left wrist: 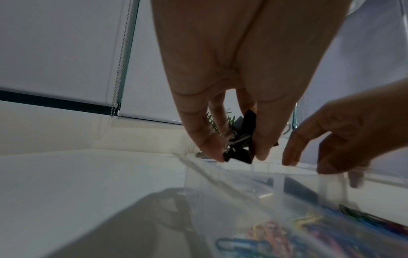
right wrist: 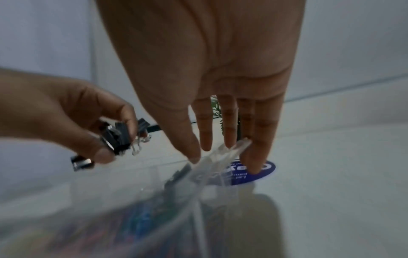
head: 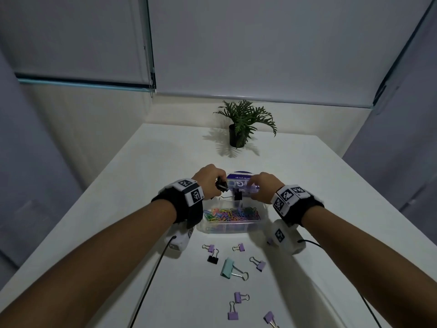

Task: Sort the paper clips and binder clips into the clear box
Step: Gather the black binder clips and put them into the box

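Observation:
The clear box (head: 227, 227) stands mid-table, and its near compartment is full of coloured paper clips (head: 231, 213). A black binder clip (head: 238, 195) stands in a far compartment. My left hand (head: 209, 181) hovers over the box's far left corner and pinches a small bunch of black binder clips (head: 221, 185) (left wrist: 240, 153) (right wrist: 119, 139) between thumb and fingers (left wrist: 238, 157). At the far right of the box my right hand (head: 262, 188) (right wrist: 223, 157) holds the raised clear lid (head: 241, 183) (right wrist: 225, 155), thumb on one side of it and fingers on the blue label.
Loose binder clips lie on the table in front of the box: several purple ones (head: 260, 265), a black one (head: 212, 259) and a large mint one (head: 228, 267). A potted plant (head: 243, 129) stands at the back. Wrist cables (head: 151, 275) trail toward me.

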